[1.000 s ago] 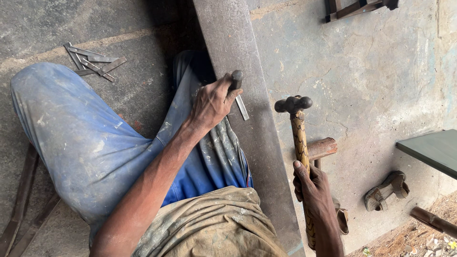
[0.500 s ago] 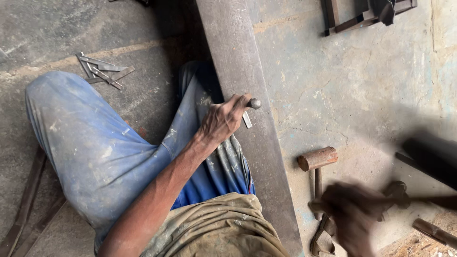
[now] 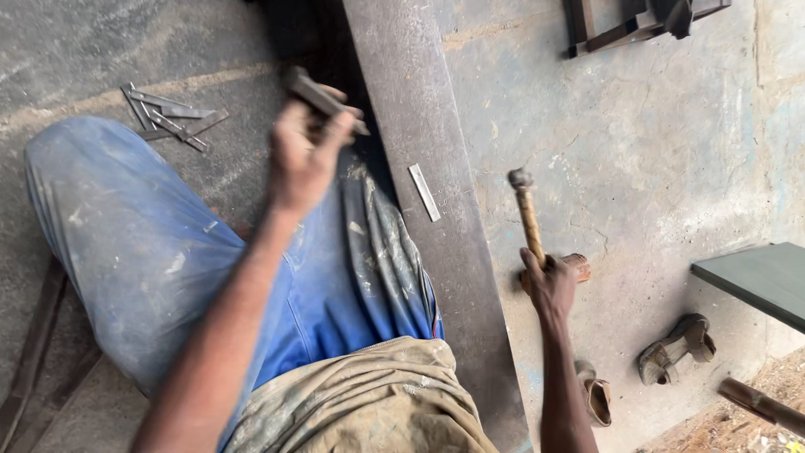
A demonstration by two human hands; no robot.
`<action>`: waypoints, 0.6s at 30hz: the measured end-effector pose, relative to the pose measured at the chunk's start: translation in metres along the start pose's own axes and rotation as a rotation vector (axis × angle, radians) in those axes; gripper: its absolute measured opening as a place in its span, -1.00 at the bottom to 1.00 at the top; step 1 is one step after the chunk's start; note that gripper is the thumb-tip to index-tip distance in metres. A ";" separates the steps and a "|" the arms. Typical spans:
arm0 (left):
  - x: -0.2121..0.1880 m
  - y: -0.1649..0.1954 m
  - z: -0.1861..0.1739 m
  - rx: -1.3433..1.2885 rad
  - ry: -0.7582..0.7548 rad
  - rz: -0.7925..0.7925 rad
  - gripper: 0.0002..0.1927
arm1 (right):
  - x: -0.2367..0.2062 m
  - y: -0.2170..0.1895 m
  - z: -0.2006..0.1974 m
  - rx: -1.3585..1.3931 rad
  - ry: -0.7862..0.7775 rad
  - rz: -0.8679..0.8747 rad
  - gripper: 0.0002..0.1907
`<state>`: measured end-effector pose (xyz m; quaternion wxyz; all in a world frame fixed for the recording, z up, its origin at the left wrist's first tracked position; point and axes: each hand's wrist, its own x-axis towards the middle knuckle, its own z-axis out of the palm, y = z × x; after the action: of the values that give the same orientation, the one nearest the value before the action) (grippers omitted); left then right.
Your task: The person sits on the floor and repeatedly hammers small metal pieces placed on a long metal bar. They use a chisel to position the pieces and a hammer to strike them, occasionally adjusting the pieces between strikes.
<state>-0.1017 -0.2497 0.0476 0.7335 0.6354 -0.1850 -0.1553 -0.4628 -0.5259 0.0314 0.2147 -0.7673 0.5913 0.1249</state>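
Above the steel beam (image 3: 436,243), left hand (image 3: 303,155) fingers clenched around dark tool (image 3: 323,99); right hand (image 3: 549,285) gripping hammer (image 3: 527,214)

Faded blue trousers (image 3: 151,252), dusted with pale smears and flecks, are worn over the legs. A grimy khaki shirt (image 3: 360,403), mottled with dark stains, is seen at the waist. Both forearms are left bare, and no gloves are worn on the hands.

Metal workshop: steel beam (image 3: 419,168), hammer (image 3: 528,214), scrap strips (image 3: 168,113)
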 end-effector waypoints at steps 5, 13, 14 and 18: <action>0.005 0.030 -0.073 -0.047 0.008 -0.048 -0.79 | 0.021 -0.029 0.005 0.341 0.309 -0.492 -0.65; 0.029 0.046 -0.138 -0.241 0.276 -0.059 -0.85 | -0.063 -0.180 0.027 0.251 0.151 -0.842 -0.70; 0.032 0.045 -0.147 -0.247 0.293 -0.053 -0.84 | -0.067 -0.194 0.029 0.214 0.193 -0.825 -0.75; 0.044 0.031 -0.194 -0.320 0.413 0.005 -0.82 | -0.071 -0.243 0.030 0.136 0.163 -0.935 -0.85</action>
<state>0.0279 -0.0956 0.0575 0.8471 0.5292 -0.0059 -0.0478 -0.2468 -0.4003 0.0814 0.2504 -0.9425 0.2047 -0.0846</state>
